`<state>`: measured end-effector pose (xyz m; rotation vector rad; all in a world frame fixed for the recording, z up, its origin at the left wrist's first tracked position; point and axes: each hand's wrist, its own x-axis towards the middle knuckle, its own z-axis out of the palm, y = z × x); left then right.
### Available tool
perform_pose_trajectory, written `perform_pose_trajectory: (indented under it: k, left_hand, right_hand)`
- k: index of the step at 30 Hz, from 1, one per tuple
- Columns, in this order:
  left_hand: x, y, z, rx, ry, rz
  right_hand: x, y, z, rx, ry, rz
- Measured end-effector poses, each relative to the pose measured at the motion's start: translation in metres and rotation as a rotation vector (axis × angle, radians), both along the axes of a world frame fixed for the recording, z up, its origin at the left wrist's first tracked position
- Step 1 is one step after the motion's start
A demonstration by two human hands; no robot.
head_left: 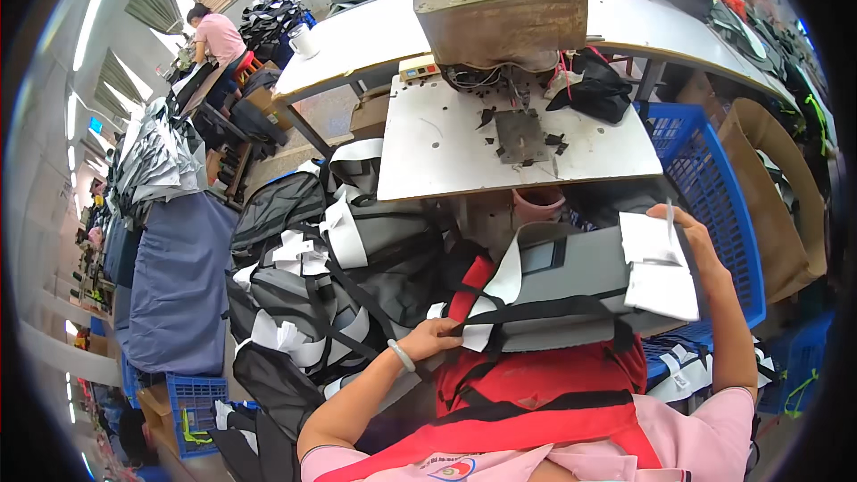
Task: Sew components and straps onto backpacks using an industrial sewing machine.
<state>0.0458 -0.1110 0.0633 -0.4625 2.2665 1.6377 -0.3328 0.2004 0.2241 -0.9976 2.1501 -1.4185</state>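
Across my lap lies an unfinished grey backpack (576, 272) with black straps, a small dark window pocket and white pieces at its ends. My left hand (430, 337), wearing a pale bangle, is closed on the backpack's left end, beside a black strap and a white tab. My right hand (689, 230) grips the far right end, with its fingers next to the white sheets (659, 259); part of that grip is hidden behind them. A red strip (470, 290) stands up near the left end.
Ahead stands a sewing machine (500, 13) on a white table (428, 143). Similar grey backpacks (393, 232) are piled at my left. A blue crate (714, 187) and a brown sack (777, 205) stand at the right. Another person (219, 36) sits far left.
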Motion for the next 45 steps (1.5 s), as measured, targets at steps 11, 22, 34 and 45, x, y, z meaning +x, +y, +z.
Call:
perform_pose_trajectory:
  k: [11,22,34,45]
  left_hand:
    - [-0.069,-0.002,0.169,-0.468,0.478,0.026]
    - [-0.169,0.041,0.252,-0.613,0.56,-0.468]
    - [-0.197,-0.016,0.196,-0.384,0.375,-0.088]
    - [-0.268,-0.069,0.189,-0.064,0.25,0.213]
  right_hand:
    - [-0.017,0.052,0.123,0.407,0.258,0.251]
    - [0.033,-0.076,0.088,0.35,0.764,0.937]
    - [-0.023,-0.118,0.071,0.385,0.459,0.848]
    - [-0.091,-0.17,0.071,0.502,0.359,0.691]
